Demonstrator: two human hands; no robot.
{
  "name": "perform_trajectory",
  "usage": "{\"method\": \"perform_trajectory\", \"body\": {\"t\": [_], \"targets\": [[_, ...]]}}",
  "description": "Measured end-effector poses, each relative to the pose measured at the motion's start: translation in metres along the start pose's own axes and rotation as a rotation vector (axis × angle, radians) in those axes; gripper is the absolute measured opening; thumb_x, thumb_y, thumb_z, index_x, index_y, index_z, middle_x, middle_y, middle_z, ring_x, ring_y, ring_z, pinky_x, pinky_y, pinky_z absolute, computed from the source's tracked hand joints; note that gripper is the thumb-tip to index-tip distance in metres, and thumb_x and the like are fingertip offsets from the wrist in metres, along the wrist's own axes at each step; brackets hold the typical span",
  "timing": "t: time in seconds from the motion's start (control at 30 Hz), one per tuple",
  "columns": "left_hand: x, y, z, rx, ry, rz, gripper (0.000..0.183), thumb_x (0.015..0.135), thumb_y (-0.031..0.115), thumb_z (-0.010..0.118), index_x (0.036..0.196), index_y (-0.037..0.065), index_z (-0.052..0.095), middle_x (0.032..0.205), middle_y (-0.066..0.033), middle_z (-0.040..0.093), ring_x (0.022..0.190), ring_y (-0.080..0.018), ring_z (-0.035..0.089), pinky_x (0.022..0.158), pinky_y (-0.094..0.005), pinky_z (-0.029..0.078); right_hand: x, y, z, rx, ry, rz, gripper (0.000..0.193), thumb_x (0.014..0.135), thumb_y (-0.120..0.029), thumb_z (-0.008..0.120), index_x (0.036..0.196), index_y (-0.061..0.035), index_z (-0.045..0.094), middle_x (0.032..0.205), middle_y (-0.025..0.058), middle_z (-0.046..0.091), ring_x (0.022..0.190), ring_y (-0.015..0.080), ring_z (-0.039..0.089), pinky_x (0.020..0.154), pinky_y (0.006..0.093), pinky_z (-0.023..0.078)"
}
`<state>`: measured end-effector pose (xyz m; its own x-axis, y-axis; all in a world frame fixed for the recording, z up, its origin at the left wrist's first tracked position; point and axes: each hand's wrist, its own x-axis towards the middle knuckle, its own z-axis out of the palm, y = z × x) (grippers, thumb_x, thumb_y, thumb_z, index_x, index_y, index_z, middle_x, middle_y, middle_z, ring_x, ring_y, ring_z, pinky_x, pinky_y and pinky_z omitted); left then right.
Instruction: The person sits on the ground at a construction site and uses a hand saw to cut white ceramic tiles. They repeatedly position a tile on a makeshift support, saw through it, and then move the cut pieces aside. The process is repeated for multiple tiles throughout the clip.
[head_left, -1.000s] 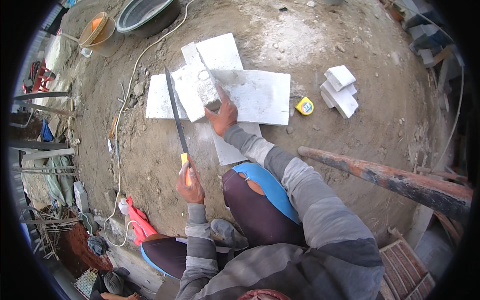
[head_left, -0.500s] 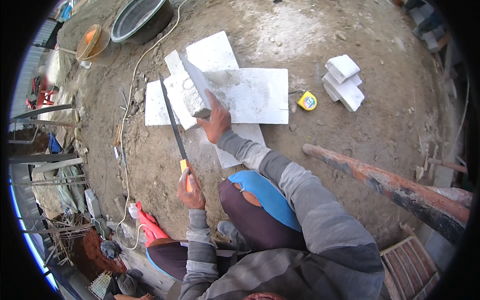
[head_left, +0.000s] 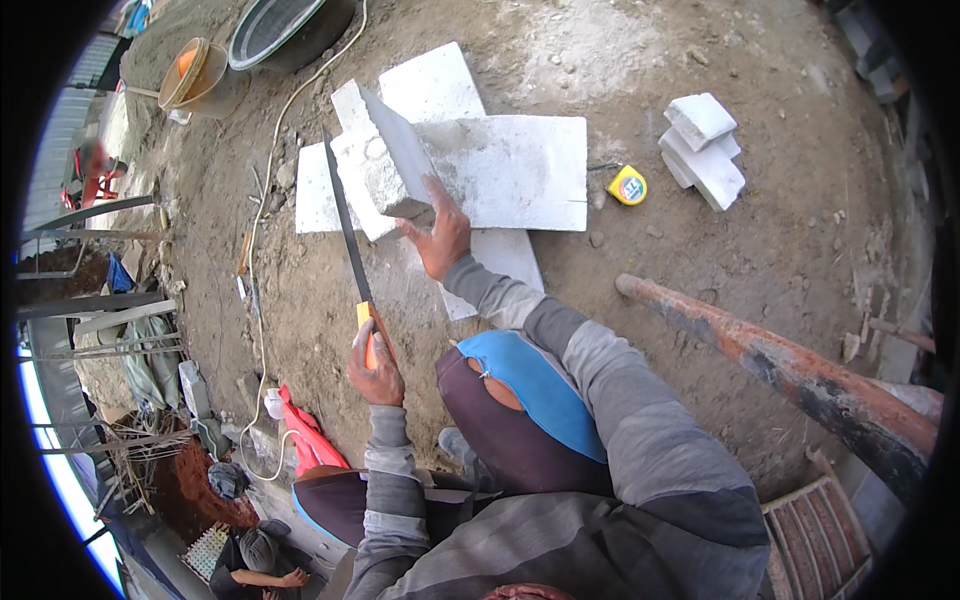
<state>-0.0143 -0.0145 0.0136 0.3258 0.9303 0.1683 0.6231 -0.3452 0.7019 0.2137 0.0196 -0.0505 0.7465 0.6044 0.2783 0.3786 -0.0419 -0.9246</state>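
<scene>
My left hand (head_left: 377, 375) is closed round the orange-and-yellow handle of a hand saw (head_left: 346, 222). The saw's long dark blade points away from me along the left side of a white lightweight block (head_left: 385, 170). That block stands on edge, slightly askew, on other white pieces. My right hand (head_left: 446, 238) grips its near right corner, thumb at the near end and fingers along the right face. Beneath lies a long white slab (head_left: 525, 175) placed crosswise, with one white slab (head_left: 435, 85) beyond it and another (head_left: 508, 262) jutting out on the near side.
A yellow tape measure (head_left: 628, 186) lies right of the slabs, near stacked white offcuts (head_left: 703, 150). A rusty pole (head_left: 760, 360) slants in at right. A pale cable (head_left: 262, 330) runs along the left, past a black tub (head_left: 290, 35) and a bucket (head_left: 205, 85). Another person (head_left: 255, 570) is at lower left.
The view has shifted slightly, so the slabs appear higher. My right hand has slid a little nearer on the block's corner, its fingers more spread. The saw stays beside the block.
</scene>
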Motion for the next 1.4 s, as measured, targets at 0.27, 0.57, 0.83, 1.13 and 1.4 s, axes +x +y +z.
{"method": "perform_trajectory", "body": {"t": [0.27,0.57,0.83,1.13,1.4], "targets": [[0.0,-0.001,0.0,0.024,0.005,0.014,0.029,0.098,0.013,0.061,0.121,-0.002,0.069,0.117,-0.0168,0.073,0.109,-0.0285,0.069,0.098,-0.039,0.051,-0.002,0.005,0.001,-0.023,-0.031,-0.021,0.085,0.085,-0.028,0.079,0.152,-0.0008,0.034,0.15,0.0232,0.045,0.136,0.0407,0.047,0.112,0.0442,0.042],[-0.001,-0.009,0.0,0.017,0.002,0.026,0.029,0.099,0.014,0.061,0.121,-0.002,0.069,0.117,-0.0167,0.073,0.109,-0.0282,0.069,0.097,-0.0386,0.051,0.006,0.0,-0.009,-0.006,-0.075,-0.058,0.096,0.081,-0.045,0.08,0.154,-0.0049,0.033,0.151,0.0235,0.043,0.136,0.0419,0.046,0.111,0.0459,0.042],[-0.001,-0.006,-0.002,0.0,0.0,0.013,0.03,0.099,0.015,0.061,0.121,-0.004,0.068,0.117,-0.0172,0.072,0.11,-0.0275,0.069,0.098,-0.0382,0.05,0.025,0.014,-0.023,0.036,-0.247,-0.111,0.124,0.066,-0.072,0.077,0.156,-0.0019,0.028,0.155,0.0267,0.035,0.142,0.0433,0.039,0.116,0.0481,0.037],[0.0,-0.008,-0.005,0.013,-0.024,0.004,0.031,0.099,0.015,0.061,0.122,-0.004,0.067,0.119,-0.0171,0.071,0.112,-0.0265,0.068,0.099,-0.0376,0.05,0.031,0.002,-0.016,0.012,-0.254,-0.065,0.115,0.075,-0.055,0.083,0.157,-0.0018,0.022,0.157,0.0246,0.033,0.142,0.0416,0.039,0.117,0.0454,0.037],[0.002,-0.006,-0.006,0.036,0.0,0.027,0.029,0.098,0.014,0.062,0.122,0.0,0.069,0.116,-0.0155,0.073,0.108,-0.0261,0.07,0.097,-0.0375,0.051,0.03,0.002,-0.016,0.03,-0.266,-0.035,0.108,0.079,-0.045,0.082,0.158,-0.0026,0.021,0.158,0.0231,0.033,0.142,0.0402,0.039,0.116,0.0447,0.038]]}}
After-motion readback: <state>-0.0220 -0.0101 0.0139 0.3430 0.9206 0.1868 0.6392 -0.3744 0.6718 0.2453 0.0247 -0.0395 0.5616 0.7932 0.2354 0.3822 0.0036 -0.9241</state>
